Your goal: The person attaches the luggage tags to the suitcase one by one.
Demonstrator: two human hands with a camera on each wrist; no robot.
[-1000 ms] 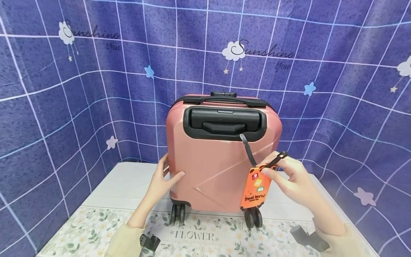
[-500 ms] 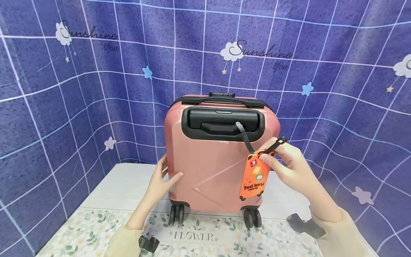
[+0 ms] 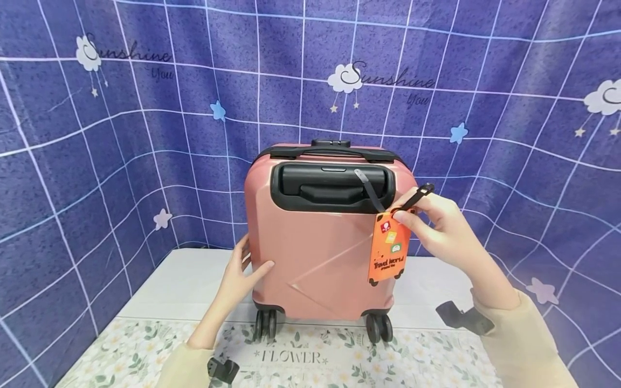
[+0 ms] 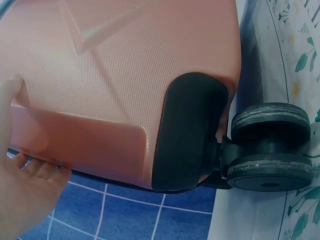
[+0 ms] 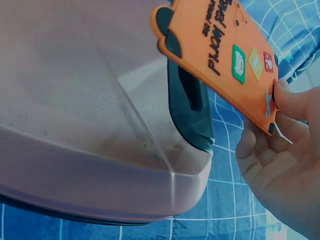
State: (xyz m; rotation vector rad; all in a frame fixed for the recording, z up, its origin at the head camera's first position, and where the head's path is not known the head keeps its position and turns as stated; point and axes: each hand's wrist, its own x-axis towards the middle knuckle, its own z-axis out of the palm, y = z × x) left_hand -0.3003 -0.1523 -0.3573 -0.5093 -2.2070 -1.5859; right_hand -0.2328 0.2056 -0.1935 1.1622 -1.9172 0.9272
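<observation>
The orange luggage tag (image 3: pixel 388 250) is upright in front of the suitcase's right part, below the handle recess (image 3: pixel 335 184). It looks light, flat and rubbery, likely bendy and hard to break; the top edge by the strap (image 3: pixel 371 193) seems the surest hold, and there the right hand (image 3: pixel 440 226) pinches it. The strap's 2 ends stick up, apparently springy. Behind, the suitcase (image 3: pixel 325 258) seems stiff, smooth and far heavier, liable to roll on its wheels (image 3: pixel 379 327); the left hand (image 3: pixel 239 276) grips its side edge, thumb in front.
</observation>
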